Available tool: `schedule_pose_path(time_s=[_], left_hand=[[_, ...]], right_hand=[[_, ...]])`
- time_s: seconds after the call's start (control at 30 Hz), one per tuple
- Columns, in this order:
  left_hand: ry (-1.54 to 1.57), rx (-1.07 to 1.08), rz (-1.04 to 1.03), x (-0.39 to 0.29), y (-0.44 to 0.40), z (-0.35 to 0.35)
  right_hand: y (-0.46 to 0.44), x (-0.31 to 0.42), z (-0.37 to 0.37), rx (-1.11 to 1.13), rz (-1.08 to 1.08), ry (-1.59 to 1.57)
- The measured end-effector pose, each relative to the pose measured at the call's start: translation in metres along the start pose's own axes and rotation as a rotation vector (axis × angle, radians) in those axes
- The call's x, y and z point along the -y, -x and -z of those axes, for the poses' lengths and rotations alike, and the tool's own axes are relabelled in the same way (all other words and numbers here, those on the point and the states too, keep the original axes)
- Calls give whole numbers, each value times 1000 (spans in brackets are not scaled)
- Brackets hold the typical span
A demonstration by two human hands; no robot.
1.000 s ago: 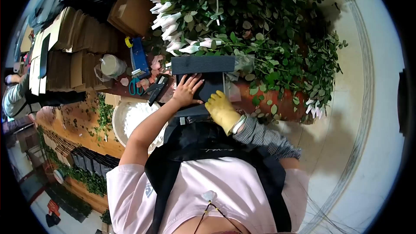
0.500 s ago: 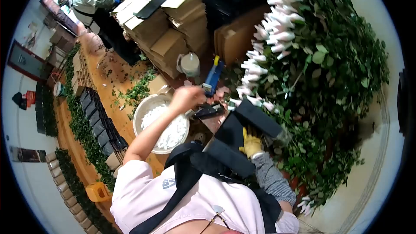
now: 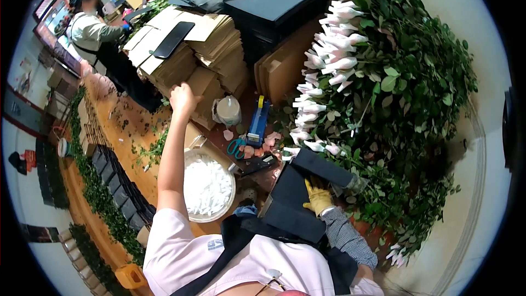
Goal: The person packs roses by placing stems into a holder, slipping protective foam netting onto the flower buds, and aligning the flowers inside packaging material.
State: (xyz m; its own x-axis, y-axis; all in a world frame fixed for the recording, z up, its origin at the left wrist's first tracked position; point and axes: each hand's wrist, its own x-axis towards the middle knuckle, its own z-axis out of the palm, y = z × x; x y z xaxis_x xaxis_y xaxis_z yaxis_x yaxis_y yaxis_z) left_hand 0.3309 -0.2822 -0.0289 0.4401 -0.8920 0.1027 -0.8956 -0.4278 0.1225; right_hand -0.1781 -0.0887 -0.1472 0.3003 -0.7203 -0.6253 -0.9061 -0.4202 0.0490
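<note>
From my head view, my bare left hand (image 3: 184,98) was stretched far out, near a stack of brown cardboard (image 3: 204,83). I could not tell if its fingers were holding anything. My yellow-gloved right hand (image 3: 318,198) lay on an open black box (image 3: 290,187), its fingers straight and a bit apart. The box was right in front of me, beside leafy flowers (image 3: 389,93). A tub (image 3: 234,189) of white bits (image 3: 207,186) stood to its left.

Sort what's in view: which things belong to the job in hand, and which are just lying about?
Likely the job's:
- black board, under the right hand
- cardboard stack, nearest the left hand

Seemingly lying about:
- scissors
- loose petals
</note>
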Motion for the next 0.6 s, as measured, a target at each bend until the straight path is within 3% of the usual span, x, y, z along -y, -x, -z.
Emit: schedule_pose_path(time_s=[0.27, 0.37, 0.4, 0.5, 0.57, 0.6], left_hand=[[311, -412, -178, -3, 123, 73], [1091, 423, -24, -13, 191, 74], [1195, 687, 55, -20, 204, 61], [1214, 1412, 218, -58, 228, -36], [1229, 1738, 257, -87, 244, -109], [1199, 1778, 224, -101, 255, -139]], right_hand=[[3, 3, 16, 108, -32, -10], [-1, 2, 11, 118, -29, -32], [-4, 1, 7, 105, -26, -36], [-15, -1, -20, 74, -53, -58], [-23, -2, -37, 42, -65, -63], [-27, -1, -43, 23, -70, -71]])
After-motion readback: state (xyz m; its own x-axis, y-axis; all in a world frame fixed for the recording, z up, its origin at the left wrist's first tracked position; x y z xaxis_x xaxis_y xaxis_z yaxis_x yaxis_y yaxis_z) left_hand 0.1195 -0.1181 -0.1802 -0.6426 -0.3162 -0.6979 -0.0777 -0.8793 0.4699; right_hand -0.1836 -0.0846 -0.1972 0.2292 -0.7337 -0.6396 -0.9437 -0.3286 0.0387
